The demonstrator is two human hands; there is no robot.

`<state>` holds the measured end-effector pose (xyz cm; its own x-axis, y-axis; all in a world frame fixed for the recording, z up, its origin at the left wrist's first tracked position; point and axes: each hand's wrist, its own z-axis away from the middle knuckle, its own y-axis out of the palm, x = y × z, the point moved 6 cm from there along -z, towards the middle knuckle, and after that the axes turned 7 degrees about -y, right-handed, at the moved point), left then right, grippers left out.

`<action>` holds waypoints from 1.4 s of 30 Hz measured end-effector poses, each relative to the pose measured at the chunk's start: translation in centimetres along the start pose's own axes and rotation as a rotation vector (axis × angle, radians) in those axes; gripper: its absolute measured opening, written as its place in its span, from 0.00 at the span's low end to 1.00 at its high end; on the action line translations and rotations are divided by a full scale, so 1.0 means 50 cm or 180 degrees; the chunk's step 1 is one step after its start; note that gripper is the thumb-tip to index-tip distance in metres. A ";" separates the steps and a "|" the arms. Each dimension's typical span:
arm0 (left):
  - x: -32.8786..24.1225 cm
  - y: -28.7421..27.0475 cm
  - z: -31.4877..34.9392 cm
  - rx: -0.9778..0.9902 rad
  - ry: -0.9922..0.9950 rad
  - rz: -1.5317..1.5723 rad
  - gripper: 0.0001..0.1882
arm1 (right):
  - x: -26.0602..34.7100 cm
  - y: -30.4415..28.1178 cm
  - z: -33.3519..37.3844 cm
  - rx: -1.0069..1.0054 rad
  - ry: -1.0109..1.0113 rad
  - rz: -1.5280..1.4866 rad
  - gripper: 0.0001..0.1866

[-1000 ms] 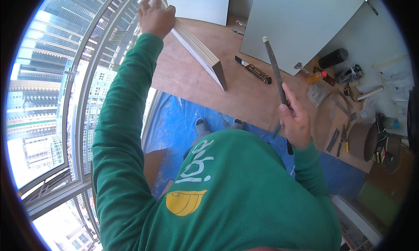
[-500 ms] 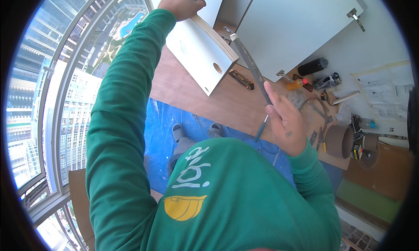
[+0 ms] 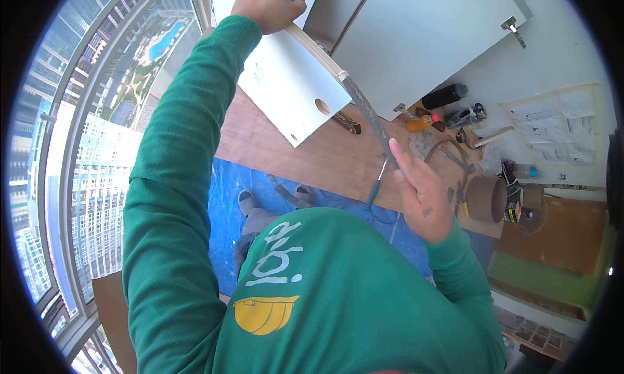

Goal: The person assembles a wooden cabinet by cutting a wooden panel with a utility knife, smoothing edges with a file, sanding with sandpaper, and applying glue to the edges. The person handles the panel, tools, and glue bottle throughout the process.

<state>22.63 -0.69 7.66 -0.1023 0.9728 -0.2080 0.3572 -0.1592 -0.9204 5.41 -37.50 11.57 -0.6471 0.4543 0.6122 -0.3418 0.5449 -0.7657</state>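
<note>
My left hand [image 3: 270, 7] is closed over the top edge of a white panel [image 3: 286, 91] with a layered wood edge and a round hole near its near end. In my right hand [image 3: 422, 195] is a long, dark flat file [image 3: 367, 107], held between the thumb and nearly straight fingers. The file slants up and left, its pale far tip at the panel's edge. Where the file's near end meets my palm is hidden. A screwdriver with a teal handle [image 3: 374, 191] shows just left of my right hand.
A brown worktop [image 3: 250, 137] lies below the panel, bearing an orange-and-black tool [image 3: 346, 123]. Behind stand a white cabinet door [image 3: 422, 36], a black bottle [image 3: 445, 96] and an orange drink bottle [image 3: 421, 122]. A brown roll [image 3: 484, 200] stands at right. Blue sheeting [image 3: 224, 205] covers the floor; windows line the left.
The file's tip has come down and nearer the panel's edge, partly overlapping it. My right hand has shifted slightly left and down. My left hand keeps its hold. The whole view has shifted a little.
</note>
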 end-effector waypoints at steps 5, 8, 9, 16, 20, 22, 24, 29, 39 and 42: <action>-0.006 0.003 0.002 -0.0022 0.0132 0.0075 0.23 | 0.002 0.015 -0.067 0.0001 -0.0121 0.0237 0.29; 0.001 0.002 0.001 -0.0002 0.0070 0.0221 0.23 | 0.002 0.014 -0.097 0.0017 -0.0082 0.0347 0.29; 0.001 0.000 0.001 -0.0056 0.0117 0.0241 0.23 | 0.003 0.008 -0.091 -0.0027 -0.0091 0.0378 0.29; 0.002 0.005 0.005 -0.0140 0.0299 0.0220 0.23 | 0.010 0.021 -0.065 -0.0223 -0.0177 0.0189 0.27; 0.004 -0.005 0.008 -0.0134 0.0144 0.0390 0.24 | -0.005 0.026 -0.139 -0.0159 -0.0053 0.0167 0.28; -0.003 -0.007 0.008 -0.0156 0.0180 0.0455 0.24 | -0.001 0.016 -0.119 -0.0247 -0.0115 0.0174 0.28; 0.002 -0.008 0.018 -0.0237 0.0158 0.0470 0.24 | 0.022 0.006 -0.081 -0.0176 -0.0007 0.0180 0.27; -0.003 -0.010 0.017 -0.0327 0.0186 0.0447 0.24 | 0.030 0.034 -0.084 -0.0147 -0.0043 0.0201 0.27; 0.011 -0.007 0.009 -0.0366 0.0147 0.0682 0.25 | 0.033 0.027 -0.087 -0.0044 0.0119 0.0253 0.27; 0.008 0.002 0.006 -0.0484 0.0150 0.0721 0.26 | 0.025 0.037 -0.121 -0.0077 0.0081 0.0303 0.27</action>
<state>22.33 -0.37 7.36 0.0381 0.9226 -0.3840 0.5016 -0.3500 -0.7912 8.10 -31.66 12.13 -0.6583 0.5224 0.5420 -0.2629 0.5151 -0.8158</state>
